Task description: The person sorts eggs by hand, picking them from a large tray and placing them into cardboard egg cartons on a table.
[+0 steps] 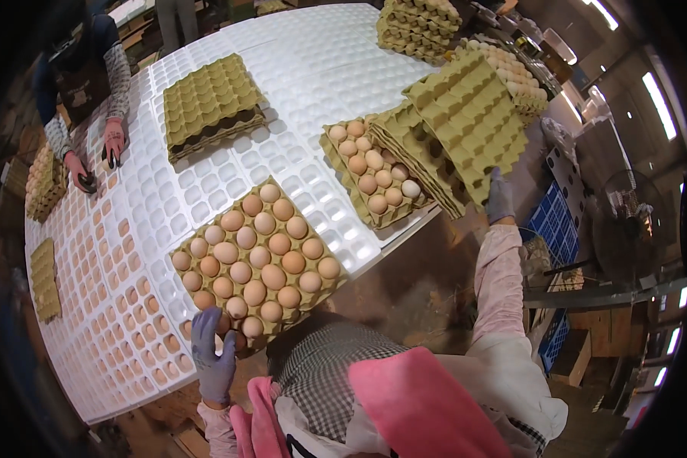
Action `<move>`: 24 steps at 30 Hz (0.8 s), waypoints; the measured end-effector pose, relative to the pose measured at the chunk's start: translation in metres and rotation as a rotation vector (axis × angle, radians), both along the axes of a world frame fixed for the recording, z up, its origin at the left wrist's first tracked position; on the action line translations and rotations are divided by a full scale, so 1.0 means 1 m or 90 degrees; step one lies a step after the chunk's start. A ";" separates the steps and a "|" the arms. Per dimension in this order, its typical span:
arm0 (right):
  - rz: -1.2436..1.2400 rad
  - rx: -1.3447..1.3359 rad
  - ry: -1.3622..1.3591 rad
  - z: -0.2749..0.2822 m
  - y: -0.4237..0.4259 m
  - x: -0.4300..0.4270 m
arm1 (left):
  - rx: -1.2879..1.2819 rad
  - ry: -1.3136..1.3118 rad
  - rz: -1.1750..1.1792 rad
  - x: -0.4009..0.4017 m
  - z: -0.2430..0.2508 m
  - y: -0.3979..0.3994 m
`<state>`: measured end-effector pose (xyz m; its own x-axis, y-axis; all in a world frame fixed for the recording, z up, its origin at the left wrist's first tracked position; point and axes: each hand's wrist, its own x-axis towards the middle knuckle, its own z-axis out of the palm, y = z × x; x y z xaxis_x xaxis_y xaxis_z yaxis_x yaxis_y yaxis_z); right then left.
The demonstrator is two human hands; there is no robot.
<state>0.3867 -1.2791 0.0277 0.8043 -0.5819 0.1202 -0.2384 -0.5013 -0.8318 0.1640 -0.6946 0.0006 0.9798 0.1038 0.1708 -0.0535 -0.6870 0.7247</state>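
My right hand [499, 197], in a grey-purple glove, grips the near corner of a raised, empty pulp egg tray [469, 109]. That tray tilts above more empty pulp trays [418, 151], which partly cover a tray of eggs [372, 172]. My left hand [213, 355], gloved alike, is at the near-left corner of a pulp tray full of brown eggs [257, 257]. Its fingers and thumb are spread around the corner eggs; whether they grip the tray or an egg is hidden. The full tray lies on white plastic trays with square pockets [223, 177].
Brown eggs [149, 326] fill many pockets at the left. A stack of empty pulp trays [212, 103] stands mid-table. Across the table, a co-worker's gloved hands [113, 140] reach over the pockets. Stacked egg trays [418, 28] stand far right; a fan [630, 223] is beyond my right arm.
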 end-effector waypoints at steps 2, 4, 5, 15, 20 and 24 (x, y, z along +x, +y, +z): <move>-0.019 -0.127 0.077 -0.021 0.000 0.006 | 0.073 0.013 -0.013 -0.017 -0.015 -0.010; 0.075 -0.330 0.078 -0.057 -0.032 0.007 | 0.101 0.020 0.010 -0.029 -0.021 -0.019; 0.163 -0.535 0.079 -0.068 -0.041 0.005 | 0.127 0.031 0.027 -0.034 -0.023 -0.021; 0.147 0.632 -0.015 -0.063 -0.011 -0.001 | -0.022 0.075 0.163 -0.035 -0.062 -0.032; 0.212 0.278 -0.218 -0.082 0.000 0.012 | -0.114 0.084 0.227 -0.025 -0.057 -0.007; 0.278 0.389 -0.209 -0.038 0.099 0.051 | -0.203 0.072 0.261 0.016 -0.034 0.019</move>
